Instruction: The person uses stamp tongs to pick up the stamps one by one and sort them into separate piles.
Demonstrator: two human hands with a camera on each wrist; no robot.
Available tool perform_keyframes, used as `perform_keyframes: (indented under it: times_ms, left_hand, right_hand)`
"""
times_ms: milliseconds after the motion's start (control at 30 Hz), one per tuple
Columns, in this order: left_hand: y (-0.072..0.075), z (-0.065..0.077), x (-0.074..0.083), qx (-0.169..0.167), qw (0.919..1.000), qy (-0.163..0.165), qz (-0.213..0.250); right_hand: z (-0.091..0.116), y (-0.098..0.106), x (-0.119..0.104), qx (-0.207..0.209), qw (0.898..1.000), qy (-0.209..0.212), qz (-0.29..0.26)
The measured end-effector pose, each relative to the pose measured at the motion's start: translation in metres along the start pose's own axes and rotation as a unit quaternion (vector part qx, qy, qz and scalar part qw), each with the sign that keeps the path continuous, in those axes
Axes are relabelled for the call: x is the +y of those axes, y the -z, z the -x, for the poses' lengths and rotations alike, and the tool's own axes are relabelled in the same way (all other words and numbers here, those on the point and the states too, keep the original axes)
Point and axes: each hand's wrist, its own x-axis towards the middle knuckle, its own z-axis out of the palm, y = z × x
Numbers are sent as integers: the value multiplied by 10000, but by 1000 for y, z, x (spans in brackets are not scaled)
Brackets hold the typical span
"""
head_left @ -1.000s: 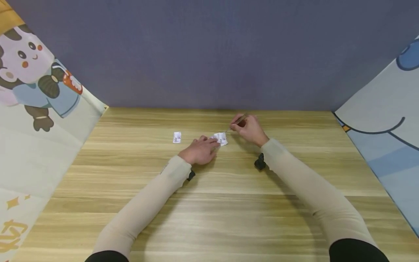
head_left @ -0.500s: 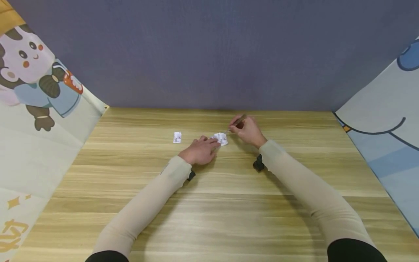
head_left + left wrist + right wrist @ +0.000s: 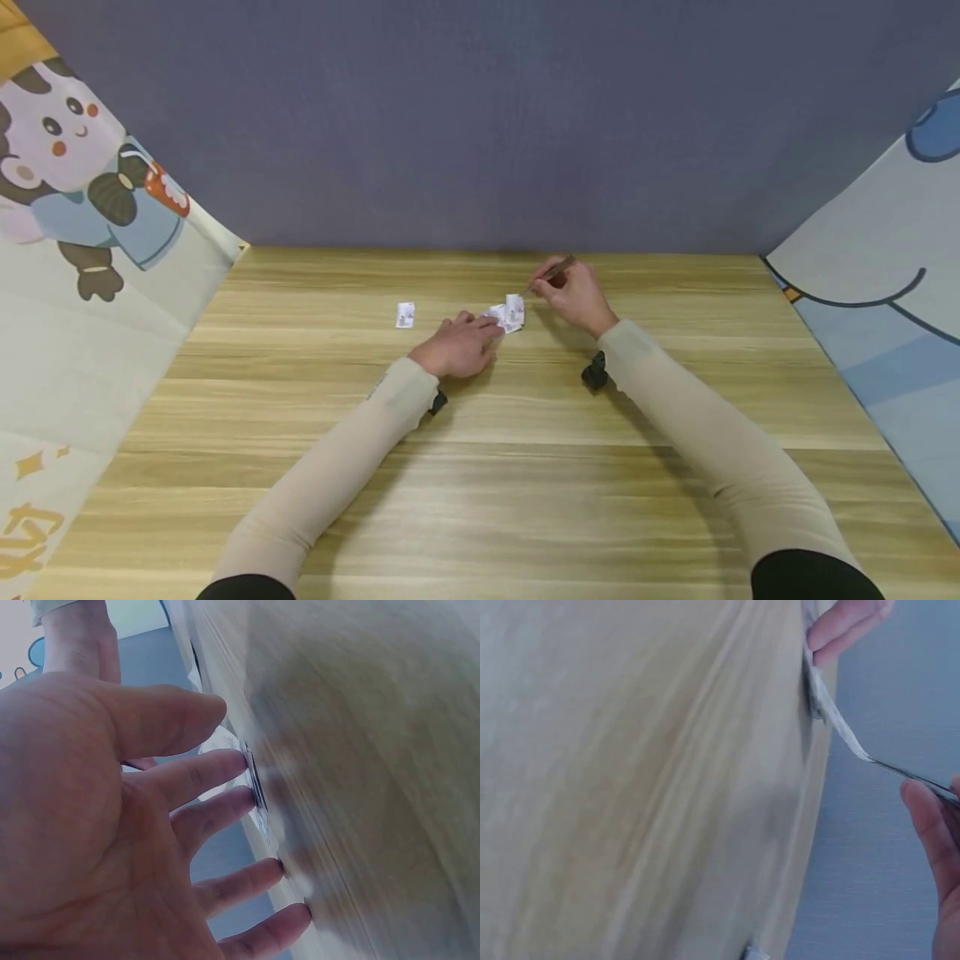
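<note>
A pair of thin metal tweezers point(image 3: 558, 267) is pinched between the thumb and fingers of my right hand point(image 3: 576, 298). Their tip meets the lifted edge of a small white printed paper slip point(image 3: 515, 311), which bends up off the table in the right wrist view. More white slips point(image 3: 257, 787) lie beneath it in a thin, overlapping pile. My left hand point(image 3: 459, 343) rests over the pile's left side, palm down with straight, spread fingers. Two of its fingertips point(image 3: 236, 760) press on the slips, and the other two touch the table.
Another small white printed slip point(image 3: 405, 315) lies alone to the left of the pile. The wood-grain table point(image 3: 480, 500) ends at a dark blue-grey panel point(image 3: 480, 125) behind. Cartoon-printed panels point(image 3: 82, 333) stand at both sides.
The top slip's right part has risen and shifted slightly up and right with the tweezers. My right hand has moved a little away; my left hand has stayed put.
</note>
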Motion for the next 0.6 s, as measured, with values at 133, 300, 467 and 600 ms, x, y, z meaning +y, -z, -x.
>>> perform_keyframes:
  times_ms: [133,300,467,600]
  left_hand:
    - [1,1,1,53,10000,-2,56]
    - [1,2,0,81,9999,-65,99]
    - [2,4,-1,149,9996,-196,159]
    - [4,6,-2,216,9991,-262,260]
  right_hand:
    - [-2,4,-4,109,9999,105,-75]
    - [0,11,-12,255,9991,28,-337]
    - [4,18,-22,434,9984,86,-361]
    - [10,26,-44,593,9975,235,-311]
